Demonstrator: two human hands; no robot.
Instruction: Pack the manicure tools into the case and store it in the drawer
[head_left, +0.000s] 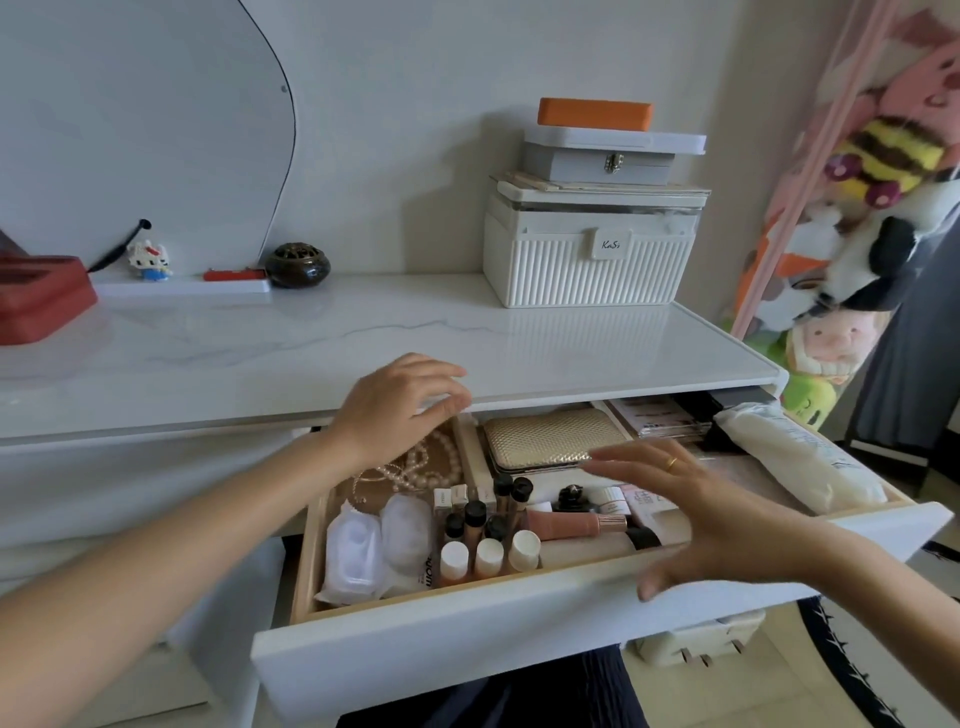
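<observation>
The white drawer (467, 639) under the marble-look tabletop stands pulled out. A gold quilted case (545, 436) lies shut at the back of its middle section. My left hand (400, 405) hovers over the drawer's back left, fingers loosely curled, holding nothing. My right hand (717, 514) is spread flat above the drawer's right half, just in front of the case, with a gold ring on one finger. It holds nothing. No loose manicure tools show.
The drawer holds a pearl necklace (431, 467), small bottles (488, 540), white plastic items (374, 545), a pink tube (571, 525) and a white pouch (800, 457). Stacked boxes (592, 260) stand at the table's back right, a red box (36, 296) at far left. Plush toys (872, 208) hang on the right.
</observation>
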